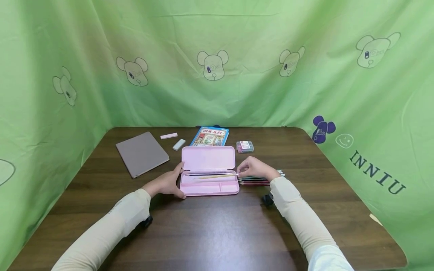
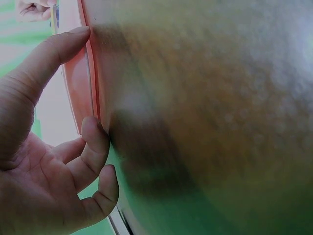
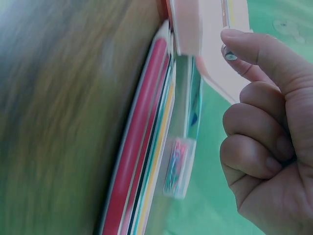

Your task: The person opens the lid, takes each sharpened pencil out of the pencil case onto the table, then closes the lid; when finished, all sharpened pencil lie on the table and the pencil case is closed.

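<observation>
A pink pencil case lies on the table with its lid raised. My left hand holds the case's left end, thumb at the front corner and fingers toward the hinge. In the left wrist view the thumb and fingertips touch the case's edge. Between thumb and index finger, my right hand pinches the end of a yellow pencil, which lies over the back compartment. A dark pencil lies in that compartment. Beneath and beside the right hand are several coloured pencils, red and dark green among them.
Behind the case lies a blue-edged book, with a small clear box to its right. A white eraser-like block, a pale pink strip and a grey notebook lie to the left. Green curtains surround the table.
</observation>
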Available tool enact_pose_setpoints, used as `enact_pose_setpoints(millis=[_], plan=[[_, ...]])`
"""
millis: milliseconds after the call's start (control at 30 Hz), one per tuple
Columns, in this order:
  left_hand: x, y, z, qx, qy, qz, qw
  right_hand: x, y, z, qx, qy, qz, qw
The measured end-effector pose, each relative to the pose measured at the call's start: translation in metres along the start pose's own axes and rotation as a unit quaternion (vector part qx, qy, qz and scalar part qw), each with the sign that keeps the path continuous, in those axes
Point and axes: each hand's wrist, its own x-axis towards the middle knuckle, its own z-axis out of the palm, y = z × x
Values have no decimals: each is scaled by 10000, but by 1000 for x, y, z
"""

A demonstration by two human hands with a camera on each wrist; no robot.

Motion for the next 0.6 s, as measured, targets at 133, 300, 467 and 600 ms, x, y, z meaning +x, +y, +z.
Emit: enact_pose_setpoints(millis=[133,300,467,600], plan=[[0,0,0,45,6,8,10000,-11,6,-6,-3,106,46,9999],[1,-1,-1,79,18,12,10000,-25,16,-14,26,199,152,9997],[0,-1,-1,64,-35,-6,10000,-41,25,-23,25,215,303,9993],[1,0,-2,81,-78,-35,9999,-54,28,-31,115,247,477,9985]])
